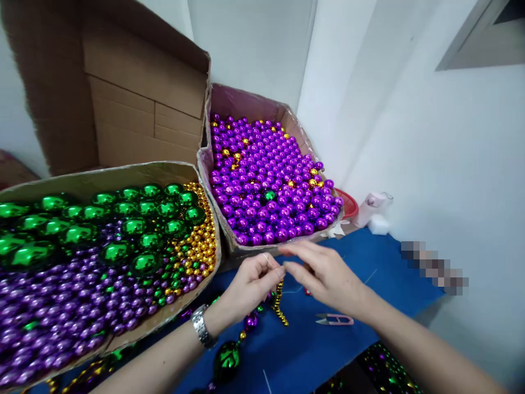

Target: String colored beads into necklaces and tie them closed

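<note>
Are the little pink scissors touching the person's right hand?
Apart. The head view shows the pink scissors lying flat on the blue table, with bare blue between them and the right hand above.

Two cardboard boxes (123, 175) (both bead-filled), one thread snips (335, 319), two hands (254, 282).

Bead-stringing workshop: bulk bead cartons (262, 180)

A single head-worn camera looks forward and down from close above the desk (311, 350). It faces two bead boxes (229, 246) and a white wall corner.
</note>
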Motion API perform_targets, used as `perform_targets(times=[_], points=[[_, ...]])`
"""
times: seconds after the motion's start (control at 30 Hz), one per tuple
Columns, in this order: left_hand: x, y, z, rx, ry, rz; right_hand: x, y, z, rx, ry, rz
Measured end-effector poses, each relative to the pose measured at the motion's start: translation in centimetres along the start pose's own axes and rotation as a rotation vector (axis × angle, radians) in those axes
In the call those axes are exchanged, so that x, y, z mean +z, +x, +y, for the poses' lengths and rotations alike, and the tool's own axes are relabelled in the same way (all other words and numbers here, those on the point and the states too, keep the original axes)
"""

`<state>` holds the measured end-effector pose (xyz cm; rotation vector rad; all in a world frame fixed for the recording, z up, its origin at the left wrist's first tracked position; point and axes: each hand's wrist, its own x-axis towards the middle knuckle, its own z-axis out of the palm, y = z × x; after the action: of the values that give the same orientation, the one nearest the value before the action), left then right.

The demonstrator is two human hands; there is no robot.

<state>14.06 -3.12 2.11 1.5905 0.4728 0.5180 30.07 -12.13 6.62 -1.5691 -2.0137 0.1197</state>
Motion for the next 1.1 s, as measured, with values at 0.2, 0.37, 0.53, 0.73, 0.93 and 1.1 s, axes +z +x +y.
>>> perform_targets(times=[0.2, 0.37, 0.53, 0.73, 0.93, 1.1], points=[[0.0, 0.1, -0.1, -0.135, -0.11, 0.04, 2.8, -2.4, 0.9, 0.146, 0.036, -0.015], [-0.4, 0.0, -0.4, -0.17, -0.209, 0.048, 3.7, -3.6, -0.1, 0.068, -0.007, -0.064], [-0.6, -0.7, -0.1, -0.057, -0.11, 0.012, 4.0, -3.6, 0.5, 0.236, 0.256, 0.048], [-0.7, -1.1, -0.4, 0.22, 0.109, 0.02, 5.2, -2.6, 1.1, 0.472, 0.761, 0.004], [-0.8, -1.0, -1.2, 0.417, 0.347, 0.121, 7.4, -2.4, 1.4, 0.699, 1.309, -0.102], [-0.9, -1.1, -1.2, 0.634, 0.603, 0.139, 7.6, -2.6, 1.6, 0.607, 1.175, -0.23]])
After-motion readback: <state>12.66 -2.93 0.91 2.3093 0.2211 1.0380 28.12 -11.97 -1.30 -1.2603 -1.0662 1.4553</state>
